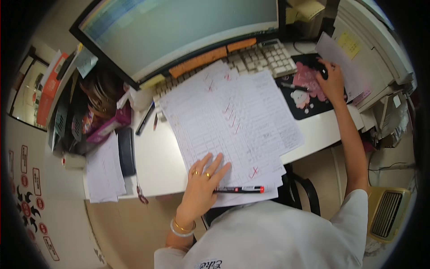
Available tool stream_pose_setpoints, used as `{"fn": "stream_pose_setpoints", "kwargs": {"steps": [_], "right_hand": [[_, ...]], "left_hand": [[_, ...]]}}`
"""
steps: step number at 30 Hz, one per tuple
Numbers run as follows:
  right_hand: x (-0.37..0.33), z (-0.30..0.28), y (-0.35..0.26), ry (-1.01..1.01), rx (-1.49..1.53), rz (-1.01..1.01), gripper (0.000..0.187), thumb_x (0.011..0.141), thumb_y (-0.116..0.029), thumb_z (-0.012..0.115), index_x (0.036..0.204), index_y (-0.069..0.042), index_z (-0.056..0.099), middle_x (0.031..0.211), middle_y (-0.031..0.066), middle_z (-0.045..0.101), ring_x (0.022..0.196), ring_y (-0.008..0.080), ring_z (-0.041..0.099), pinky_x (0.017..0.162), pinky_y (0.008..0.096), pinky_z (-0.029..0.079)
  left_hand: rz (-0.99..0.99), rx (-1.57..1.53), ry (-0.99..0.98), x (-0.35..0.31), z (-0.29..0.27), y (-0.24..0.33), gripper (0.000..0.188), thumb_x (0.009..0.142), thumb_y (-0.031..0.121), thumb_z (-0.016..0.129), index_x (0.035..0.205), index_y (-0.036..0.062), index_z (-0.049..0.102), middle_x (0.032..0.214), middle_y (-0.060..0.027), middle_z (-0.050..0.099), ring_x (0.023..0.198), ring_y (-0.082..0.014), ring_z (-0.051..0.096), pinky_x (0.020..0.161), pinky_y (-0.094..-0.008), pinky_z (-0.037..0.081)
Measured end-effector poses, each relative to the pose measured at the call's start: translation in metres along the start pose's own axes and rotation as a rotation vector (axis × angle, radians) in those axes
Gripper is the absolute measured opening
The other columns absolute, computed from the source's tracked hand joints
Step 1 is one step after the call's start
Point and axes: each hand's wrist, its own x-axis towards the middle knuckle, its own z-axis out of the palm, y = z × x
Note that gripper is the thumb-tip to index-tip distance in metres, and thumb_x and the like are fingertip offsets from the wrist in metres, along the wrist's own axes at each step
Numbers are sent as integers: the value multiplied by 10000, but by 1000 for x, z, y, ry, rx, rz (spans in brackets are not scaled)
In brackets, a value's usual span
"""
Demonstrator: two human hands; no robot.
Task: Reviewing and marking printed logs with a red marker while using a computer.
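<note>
My left hand (200,187) lies flat with its fingers spread on the front of a stack of handwritten sheets (224,127) with red check and cross marks. Two rings and two bangles show on it. A black marker with a red end (244,189) lies across the sheets, its other end hidden at the thumb side of this hand. At the right, my right hand (331,83) curves over a dark computer mouse (323,71), mostly hidden under the fingers. The mouse rests on a black mouse pad with a pink cartoon print (301,101), where a slim pen (295,87) also lies.
Behind the papers stand a keyboard (273,58), partly covered, and a large monitor (179,33). Left are a blue pen (145,119), a dark flat case (126,152), loose sheets (105,168) and a purple box (109,125). A white printer-like machine (380,58) borders the right.
</note>
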Motion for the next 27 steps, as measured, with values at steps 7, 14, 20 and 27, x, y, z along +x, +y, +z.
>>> {"fn": "stream_pose_setpoints", "kwargs": {"steps": [7,14,20,27], "right_hand": [[-3,-2,-8,-7,3,61,434,759,-250,686,1185,-229,606,1138,180,537,1029,392,556,901,476,447],[-2,-10,-15,-68,-20,136,454,753,-266,689,1196,-235,597,1166,164,517,1077,377,535,925,471,426],[-3,-11,-15,-93,-13,160,463,753,-268,688,1205,-242,590,1182,162,511,1100,371,523,940,468,415],[-4,-11,-15,-105,-15,170,462,756,-261,687,1207,-244,587,1191,159,507,1116,365,514,952,463,406]], "left_hand": [[-37,-34,53,-5,6,1,698,683,-87,579,1340,146,535,1459,-85,432,1351,-350,349,1105,-513,252],[-40,-33,45,-4,6,0,709,674,-92,580,1340,149,538,1464,-90,432,1352,-353,347,1109,-510,249],[-45,-38,41,-3,6,0,729,654,-95,583,1338,155,541,1464,-86,434,1353,-350,352,1110,-509,250],[-45,-51,44,-4,6,0,734,647,-99,577,1335,154,544,1462,-87,437,1353,-353,354,1111,-511,249]]}}
